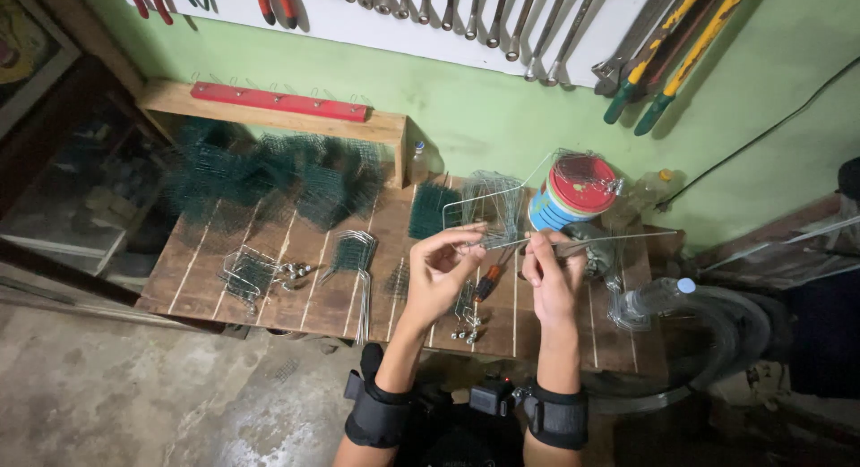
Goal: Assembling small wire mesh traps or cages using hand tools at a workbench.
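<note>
Dark green wire mesh pieces (pixel 260 167) pile at the wooden bench's (pixel 224 288) back; a striped tin with red lid (pixel 573 194) stands right, wrenches (pixel 466 10) hanging above.

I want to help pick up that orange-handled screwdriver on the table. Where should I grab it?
Take the screwdriver by its orange handle, the thick part that suits a grip. It lies flat on the wooden table between the left hand and right hand, so come from above, mind the wire pieces around it.
</note>
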